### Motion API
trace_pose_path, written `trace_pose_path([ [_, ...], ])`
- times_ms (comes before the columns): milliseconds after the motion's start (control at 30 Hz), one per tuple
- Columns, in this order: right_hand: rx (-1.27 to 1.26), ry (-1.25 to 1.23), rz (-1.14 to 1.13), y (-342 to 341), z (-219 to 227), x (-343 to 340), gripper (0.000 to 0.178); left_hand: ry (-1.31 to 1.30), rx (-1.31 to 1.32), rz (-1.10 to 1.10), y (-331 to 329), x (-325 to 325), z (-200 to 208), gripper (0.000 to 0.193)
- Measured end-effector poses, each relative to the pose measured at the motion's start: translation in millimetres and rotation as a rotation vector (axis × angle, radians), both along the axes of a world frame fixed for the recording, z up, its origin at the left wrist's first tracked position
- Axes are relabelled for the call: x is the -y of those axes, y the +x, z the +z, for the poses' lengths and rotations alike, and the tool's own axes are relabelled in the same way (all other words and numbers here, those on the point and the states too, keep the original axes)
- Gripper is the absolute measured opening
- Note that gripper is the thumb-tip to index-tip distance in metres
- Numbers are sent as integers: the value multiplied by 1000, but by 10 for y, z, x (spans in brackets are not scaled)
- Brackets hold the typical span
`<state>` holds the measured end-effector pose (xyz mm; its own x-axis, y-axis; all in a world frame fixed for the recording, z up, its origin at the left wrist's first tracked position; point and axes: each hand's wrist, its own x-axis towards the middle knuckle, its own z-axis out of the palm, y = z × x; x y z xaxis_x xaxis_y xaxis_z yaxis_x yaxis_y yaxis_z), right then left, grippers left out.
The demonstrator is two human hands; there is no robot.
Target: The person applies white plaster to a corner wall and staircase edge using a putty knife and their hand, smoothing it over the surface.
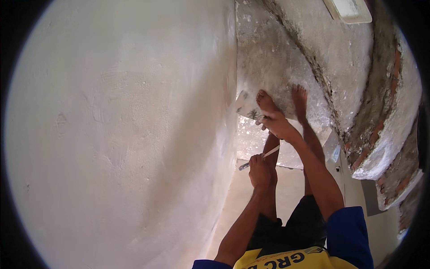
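My left hand [260, 174] is closed round a narrow putty knife [271, 151]; its dark handle end sticks out on the left, and its pale blade points up to the right. Farther ahead, my right hand [274, 125] grips a wide plastering trowel [249, 106]. That trowel's flat, pale blade carries dark smudges, and its left end is at the foot of the wall [134, 103]; whether it touches the wall I cannot tell. Patches and faint strokes mark the whitish plaster of the wall. My right hand hides part of the trowel's handle.
My bare feet stand on a rough, plaster-spattered step [268, 58]. Curved stairs [331, 54] with broken, brick-showing edges line the right side. A pale tray [353, 10] lies at the top right, and a grey panel [372, 197] is lower right.
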<state>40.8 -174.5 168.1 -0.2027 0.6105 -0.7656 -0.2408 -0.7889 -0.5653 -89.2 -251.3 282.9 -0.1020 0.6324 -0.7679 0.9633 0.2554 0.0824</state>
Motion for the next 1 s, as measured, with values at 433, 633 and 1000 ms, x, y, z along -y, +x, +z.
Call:
trace_pose_path([
  [433,-17,-268,-522,411,-117,552,18,106,-3,150,56,163,-158,27],
  [633,-35,-287,-493,418,-249,395,19,240,80,220,-126,164,-118,22],
  [1000,-3,23,-380,363,-23,-93,22,348,342,588,-355,16,-563,26],
])
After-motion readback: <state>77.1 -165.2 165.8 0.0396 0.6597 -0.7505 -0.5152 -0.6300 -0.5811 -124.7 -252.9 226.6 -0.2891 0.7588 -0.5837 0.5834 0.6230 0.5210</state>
